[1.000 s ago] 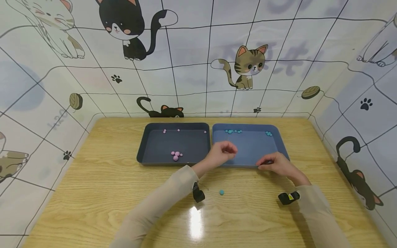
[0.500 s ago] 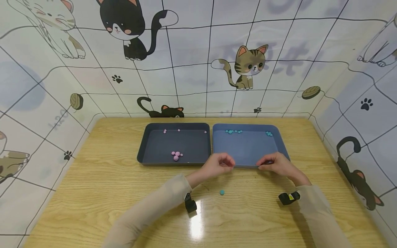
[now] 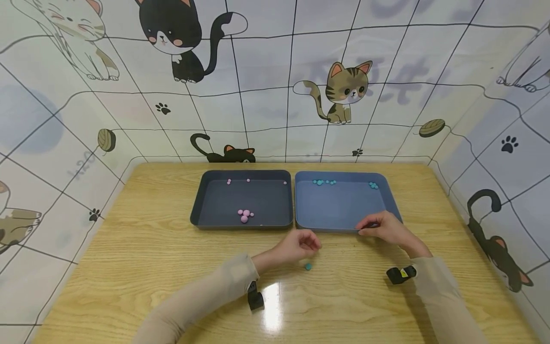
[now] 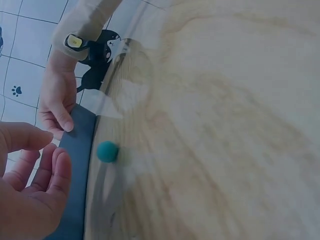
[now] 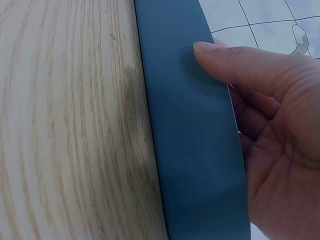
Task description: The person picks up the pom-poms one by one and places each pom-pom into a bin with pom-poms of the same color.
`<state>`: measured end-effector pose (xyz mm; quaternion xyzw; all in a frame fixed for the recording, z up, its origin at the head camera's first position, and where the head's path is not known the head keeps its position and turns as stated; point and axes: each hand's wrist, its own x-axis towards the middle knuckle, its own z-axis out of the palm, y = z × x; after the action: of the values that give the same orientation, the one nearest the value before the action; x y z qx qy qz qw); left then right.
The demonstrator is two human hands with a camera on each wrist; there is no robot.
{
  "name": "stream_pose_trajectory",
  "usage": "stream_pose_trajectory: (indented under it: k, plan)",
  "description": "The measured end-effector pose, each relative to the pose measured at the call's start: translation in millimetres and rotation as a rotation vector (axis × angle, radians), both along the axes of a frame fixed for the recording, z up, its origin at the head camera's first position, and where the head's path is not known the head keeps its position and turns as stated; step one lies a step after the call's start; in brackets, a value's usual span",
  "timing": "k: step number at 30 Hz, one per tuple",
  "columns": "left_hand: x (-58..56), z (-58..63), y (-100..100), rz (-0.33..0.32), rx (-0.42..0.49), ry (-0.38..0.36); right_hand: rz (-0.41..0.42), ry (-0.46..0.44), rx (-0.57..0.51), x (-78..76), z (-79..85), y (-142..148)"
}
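Note:
My left hand (image 3: 296, 247) hovers over the table in front of the trays, fingers loosely bent with nothing between them. Just below its fingertips in the head view lies a small teal ball (image 3: 308, 266); the left wrist view shows the same teal ball (image 4: 107, 151) on the wood beside the tray wall. With thumb outside and fingers inside, my right hand (image 3: 384, 228) grips the front rim of the blue tray (image 3: 335, 203). In the right wrist view the thumb (image 5: 215, 57) presses on the outer face of that wall. Several teal balls (image 3: 319, 182) sit along the tray's back.
A dark grey tray (image 3: 219, 200) stands against the blue tray's left side. It holds several pink balls (image 3: 245, 215), some in a cluster near the front. Behind the wooden table (image 3: 129, 267) rises a cat-patterned backdrop (image 3: 266, 110).
My left hand has come back from over the blue tray, down and slightly left towards the loose teal ball. The right hand keeps its grip on the tray rim.

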<state>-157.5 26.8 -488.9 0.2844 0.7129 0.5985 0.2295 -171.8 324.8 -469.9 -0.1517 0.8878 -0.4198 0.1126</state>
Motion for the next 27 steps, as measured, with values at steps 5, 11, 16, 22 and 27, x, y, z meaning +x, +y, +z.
stream_pose_trajectory:
  k: [5,11,16,22,27]
  plan:
    - [5.3,-5.7,-0.5,-0.021,0.013,-0.010,0.005,0.004,-0.003,-0.1,-0.5,0.0]
    - [12.1,-11.8,-2.8,-0.025,-0.042,-0.012,0.014,0.015,-0.015,0.6,0.7,-0.7]
    - [15.9,-10.7,-5.0,-0.021,-0.112,0.025,0.017,0.015,-0.016,0.5,1.5,-1.2]
    - [18.0,-13.4,-7.1,-0.083,-0.177,0.181,0.006,0.005,-0.014,-0.6,0.4,-1.2]
    - [18.3,-10.9,-7.5,-0.130,-0.229,0.341,0.012,0.003,-0.017,-1.3,-0.7,-0.5]
